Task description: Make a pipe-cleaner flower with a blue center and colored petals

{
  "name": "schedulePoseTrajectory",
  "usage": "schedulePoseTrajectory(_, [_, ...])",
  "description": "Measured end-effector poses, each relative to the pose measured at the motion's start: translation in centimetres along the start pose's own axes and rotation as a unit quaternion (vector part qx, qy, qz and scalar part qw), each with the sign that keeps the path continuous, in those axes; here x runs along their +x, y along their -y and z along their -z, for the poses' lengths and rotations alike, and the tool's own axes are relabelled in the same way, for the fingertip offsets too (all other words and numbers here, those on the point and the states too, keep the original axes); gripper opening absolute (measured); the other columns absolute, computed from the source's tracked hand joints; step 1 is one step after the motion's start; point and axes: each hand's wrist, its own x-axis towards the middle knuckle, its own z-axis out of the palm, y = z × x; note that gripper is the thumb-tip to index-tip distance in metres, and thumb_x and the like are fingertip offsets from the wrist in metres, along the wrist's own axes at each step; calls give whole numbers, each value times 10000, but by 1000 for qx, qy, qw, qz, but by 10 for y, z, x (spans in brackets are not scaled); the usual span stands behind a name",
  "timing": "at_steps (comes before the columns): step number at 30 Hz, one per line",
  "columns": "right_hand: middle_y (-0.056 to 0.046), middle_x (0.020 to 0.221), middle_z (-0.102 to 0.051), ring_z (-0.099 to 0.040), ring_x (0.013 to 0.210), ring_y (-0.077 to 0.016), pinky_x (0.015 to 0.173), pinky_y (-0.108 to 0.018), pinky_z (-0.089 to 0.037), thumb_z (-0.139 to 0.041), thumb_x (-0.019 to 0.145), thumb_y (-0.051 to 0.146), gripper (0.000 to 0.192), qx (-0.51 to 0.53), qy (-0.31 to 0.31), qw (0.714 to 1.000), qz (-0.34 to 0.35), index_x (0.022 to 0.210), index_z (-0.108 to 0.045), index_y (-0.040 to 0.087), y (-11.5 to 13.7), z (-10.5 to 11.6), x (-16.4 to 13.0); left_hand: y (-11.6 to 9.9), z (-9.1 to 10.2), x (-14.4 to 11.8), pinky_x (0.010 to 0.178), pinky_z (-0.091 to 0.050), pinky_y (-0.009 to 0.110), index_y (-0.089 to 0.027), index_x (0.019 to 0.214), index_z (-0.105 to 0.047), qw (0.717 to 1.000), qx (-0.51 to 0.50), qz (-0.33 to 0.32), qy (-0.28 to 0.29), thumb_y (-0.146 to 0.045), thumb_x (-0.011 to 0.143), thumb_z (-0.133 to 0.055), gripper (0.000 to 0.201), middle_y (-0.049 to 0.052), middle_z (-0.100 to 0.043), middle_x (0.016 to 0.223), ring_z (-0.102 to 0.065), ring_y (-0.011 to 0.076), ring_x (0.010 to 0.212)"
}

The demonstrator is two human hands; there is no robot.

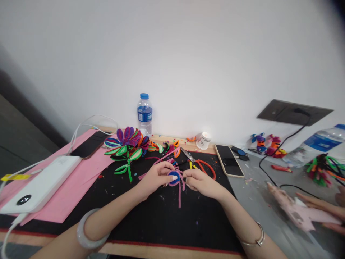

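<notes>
Over the middle of the black mat, my left hand [157, 177] is closed on a blue coiled pipe cleaner disc [174, 181], thumb across its face. A pink pipe cleaner [179, 197] rims the disc, with one end hanging down toward me. At the disc's right side, my right hand [201, 182] is closed, its fingertips pinched at the pink strand. Its curled fingers partly hide the grip. Just behind my hands lie orange-handled scissors [205, 167] and pipe cleaner scraps. A many-coloured pipe cleaner flower [128, 138] with green leaves lies to the left.
A water bottle [145, 114] and paper cup [203, 141] stand by the wall. Phones [229, 160], a white power bank [40, 183] and pink paper [64, 201] lie around. At right, another person's hand [320, 207] is at a pink glue gun [299, 216], beside a black cable [265, 169].
</notes>
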Motion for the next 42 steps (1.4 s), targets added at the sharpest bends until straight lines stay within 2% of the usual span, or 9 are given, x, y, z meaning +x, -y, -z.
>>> schedulePoseTrajectory(4, [66,487,-341,-285,428,-53,404,-177,-219,-397,784,173,170,0,30,999,-16,664,-513,139,3,4,-3,3,3,0,443,-294,173,-159,848,-493,999,8,10,35,-325,653,-690,323,-7,-595,683,-448,55,482])
schedulePoseTrajectory(10, [73,474,-323,-263,419,-51,396,-183,-198,-395,789,189,178,31,61,997,-22,705,-540,129,0,4,-3,7,4,1,447,-295,177,-166,931,-501,998,31,-11,50,-349,653,-686,381,-19,-564,668,-454,63,491])
schedulePoseTrajectory(19, [77,490,-324,-263,424,-46,398,-183,-196,-415,789,215,138,75,53,996,-20,671,-451,151,-5,0,-1,3,2,-1,500,-321,190,-156,951,-536,997,61,-36,43,-314,691,-649,324,-1,-569,706,-468,78,550])
schedulePoseTrajectory(32, [79,486,-320,-261,413,-44,397,-185,-191,-417,785,203,133,91,39,995,-14,670,-458,151,-5,-2,1,-1,-1,-3,494,-345,186,-151,913,-562,996,62,-47,35,-295,719,-618,248,5,-571,726,-480,78,554])
schedulePoseTrajectory(42, [75,482,-320,-254,423,-47,401,-185,-188,-413,781,185,137,69,30,997,-13,697,-512,140,1,3,-2,5,0,0,576,-403,215,-166,999,-525,997,13,-25,66,-216,678,-661,352,33,-617,833,-575,117,669])
